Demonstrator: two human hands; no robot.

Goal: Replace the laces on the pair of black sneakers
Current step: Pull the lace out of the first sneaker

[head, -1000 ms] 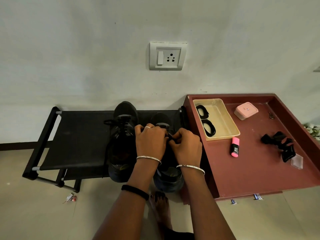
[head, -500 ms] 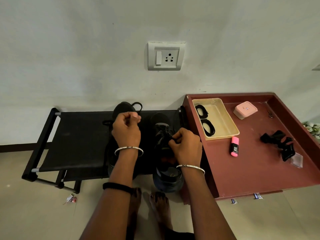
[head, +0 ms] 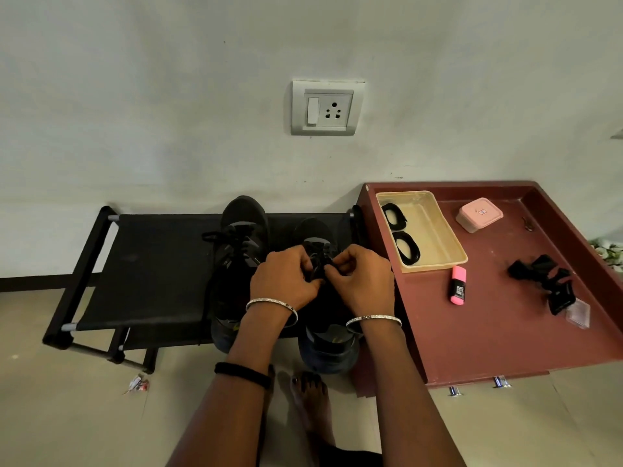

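Soft, even indoor light washed the pale wall [head: 151, 96], dimming toward the frame's corners; shadows beneath the maroon table [head: 478, 335] were faint and diffuse. The black sneakers [head: 244, 212] and their laces [head: 317, 261] sank into the dark rack [head: 151, 264], detail lost in the blacks. The wide lens splayed the table's edges and tilted the skirting line [head: 33, 284]; the margins looked slightly soft.

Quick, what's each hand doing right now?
Left hand: closed, pinching the lace of the right sneaker.
Right hand: closed, pinching the same lace.
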